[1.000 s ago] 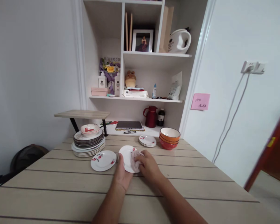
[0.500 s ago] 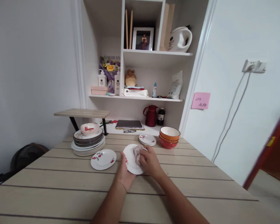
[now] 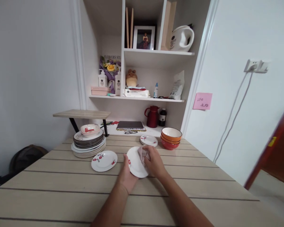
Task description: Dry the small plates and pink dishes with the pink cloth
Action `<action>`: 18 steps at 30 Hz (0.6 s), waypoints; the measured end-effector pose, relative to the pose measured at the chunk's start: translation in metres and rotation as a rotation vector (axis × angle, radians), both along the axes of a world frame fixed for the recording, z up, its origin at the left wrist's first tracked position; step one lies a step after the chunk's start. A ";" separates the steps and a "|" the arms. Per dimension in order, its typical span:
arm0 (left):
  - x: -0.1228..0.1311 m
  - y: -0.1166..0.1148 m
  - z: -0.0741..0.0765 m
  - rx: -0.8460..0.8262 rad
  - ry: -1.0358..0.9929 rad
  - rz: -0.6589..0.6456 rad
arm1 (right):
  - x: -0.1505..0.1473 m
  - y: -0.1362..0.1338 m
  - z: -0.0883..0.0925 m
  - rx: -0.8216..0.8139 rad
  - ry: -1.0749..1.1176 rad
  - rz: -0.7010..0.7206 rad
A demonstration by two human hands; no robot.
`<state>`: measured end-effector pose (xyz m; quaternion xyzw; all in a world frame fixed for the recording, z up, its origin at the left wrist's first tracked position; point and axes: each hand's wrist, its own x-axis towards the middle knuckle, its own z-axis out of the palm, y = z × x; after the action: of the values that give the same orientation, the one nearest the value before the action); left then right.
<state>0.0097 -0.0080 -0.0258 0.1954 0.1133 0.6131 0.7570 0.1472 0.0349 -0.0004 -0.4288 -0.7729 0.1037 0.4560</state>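
**Soft Indoor Light, Wide-Angle View**

Illumination: diffuse, moderate; right wall (image 3: 232, 41) brighter, left wall (image 3: 38, 69) greyer. Shade: upper compartments of the shelving (image 3: 156, 52). Shadow: 1, faint, on the table (image 3: 68, 203) between my 2 forearms (image 3: 115, 205). Sheen: right trim (image 3: 201, 56). Distortion: door frame (image 3: 259, 167) slanting near the edge. Focus: cloth (image 3: 144, 153) in my right hand (image 3: 155, 161) slightly soft.

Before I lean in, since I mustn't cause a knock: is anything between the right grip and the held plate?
Only the crumpled cloth, held in the right grip against the right side of the plate, which the left grip holds. Nothing else visible stands in between.
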 end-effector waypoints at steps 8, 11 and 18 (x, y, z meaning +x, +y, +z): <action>-0.013 0.000 0.002 -0.046 0.000 0.071 | -0.029 -0.022 -0.007 0.004 -0.192 0.283; -0.002 -0.007 0.000 -0.064 0.112 -0.115 | -0.027 -0.019 -0.002 0.057 -0.126 0.203; 0.000 -0.002 0.000 -0.013 0.029 -0.067 | -0.004 -0.001 -0.007 0.023 -0.119 -0.048</action>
<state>0.0101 -0.0100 -0.0259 0.2032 0.1216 0.5836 0.7768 0.1436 0.0341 -0.0078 -0.4474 -0.7893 0.0578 0.4164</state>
